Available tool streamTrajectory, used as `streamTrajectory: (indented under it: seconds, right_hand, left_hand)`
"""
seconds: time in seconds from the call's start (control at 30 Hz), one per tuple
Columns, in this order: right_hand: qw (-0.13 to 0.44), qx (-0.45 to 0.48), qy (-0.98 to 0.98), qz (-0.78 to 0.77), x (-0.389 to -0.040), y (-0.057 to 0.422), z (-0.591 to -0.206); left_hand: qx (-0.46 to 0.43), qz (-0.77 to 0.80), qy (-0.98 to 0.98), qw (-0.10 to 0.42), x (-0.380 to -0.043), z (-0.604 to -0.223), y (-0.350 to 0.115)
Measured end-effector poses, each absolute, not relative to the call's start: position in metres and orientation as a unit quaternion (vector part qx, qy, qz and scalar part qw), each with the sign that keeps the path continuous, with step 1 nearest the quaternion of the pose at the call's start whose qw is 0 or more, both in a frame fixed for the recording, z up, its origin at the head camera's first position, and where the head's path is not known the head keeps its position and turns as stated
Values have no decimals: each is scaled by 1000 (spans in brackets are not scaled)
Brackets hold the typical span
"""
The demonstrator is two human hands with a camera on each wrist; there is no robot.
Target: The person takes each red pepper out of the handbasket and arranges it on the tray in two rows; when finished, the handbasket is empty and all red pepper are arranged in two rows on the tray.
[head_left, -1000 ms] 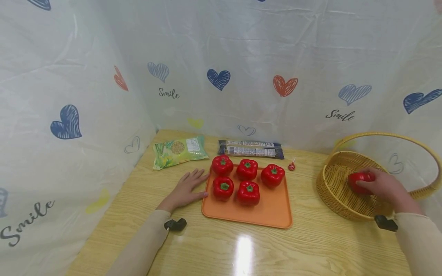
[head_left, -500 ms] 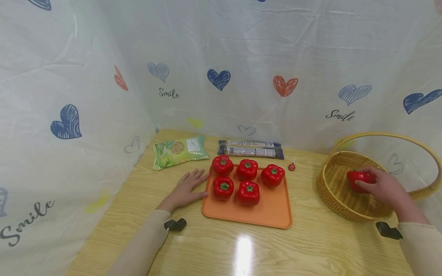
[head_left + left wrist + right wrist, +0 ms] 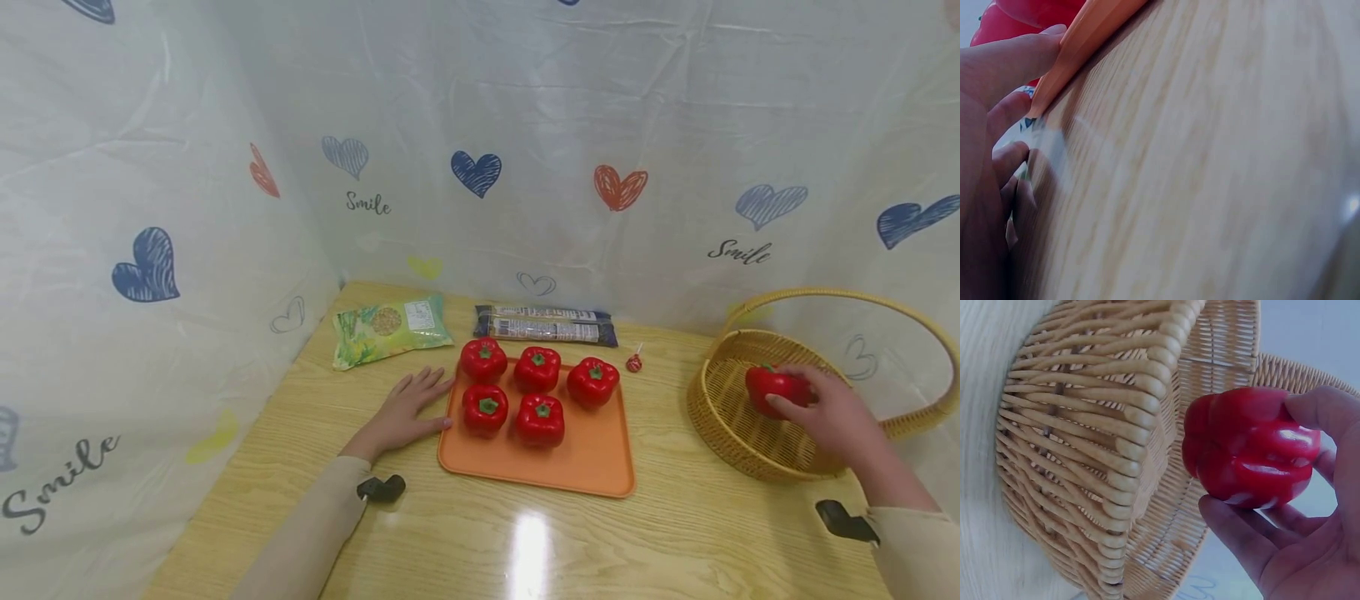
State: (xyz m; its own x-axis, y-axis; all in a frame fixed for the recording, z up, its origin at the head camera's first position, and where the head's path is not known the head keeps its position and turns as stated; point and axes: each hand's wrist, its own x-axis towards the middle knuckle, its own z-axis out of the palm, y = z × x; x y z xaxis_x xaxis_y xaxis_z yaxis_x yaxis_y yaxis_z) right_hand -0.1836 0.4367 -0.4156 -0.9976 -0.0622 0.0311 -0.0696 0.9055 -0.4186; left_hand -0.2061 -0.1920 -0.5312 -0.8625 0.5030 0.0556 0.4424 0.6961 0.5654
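At the right of the head view, my right hand [image 3: 836, 412] grips a red bell pepper [image 3: 776, 392] over the wicker basket [image 3: 708, 408]. The right wrist view shows thumb and fingers around the pepper [image 3: 1247, 447], with the basket rim [image 3: 1141, 412] beside it. My left hand [image 3: 405, 414] lies with fingers spread on the table, its thumb touching the left edge of the orange tray [image 3: 592, 458]. In the left wrist view the left thumb meets the tray edge [image 3: 1075, 53]. Several red bell peppers [image 3: 540, 419] with green stems sit in two rows on the tray.
Behind the tray lie a green food packet [image 3: 390, 332] and dark long packages [image 3: 545, 325]. A small red lollipop [image 3: 634, 362] is right of the tray. The basket's tall handle [image 3: 832, 292] arches over it. A printed curtain [image 3: 540, 100] hangs behind the table.
My right hand has raised the bell pepper slightly and shifted it a little to the left within the basket's outline. The left hand and tray have stayed still.
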Motion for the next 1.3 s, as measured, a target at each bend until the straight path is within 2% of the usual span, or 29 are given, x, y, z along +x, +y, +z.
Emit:
streamTrajectory:
  seconds: [0.6,1.03,1.3]
  right_hand:
    - [78,49,-971,222,-163,414,-416]
    - [99,54,-957,268,-147,388,-409]
    - [151,83,-941,291,-144,376,-408]
  left_hand:
    - [254,292,921,52,-207,-534,-191]
    - [252,292,921,56,-207,-531,-190]
    - [252,292,921,56,-206,-531,-190]
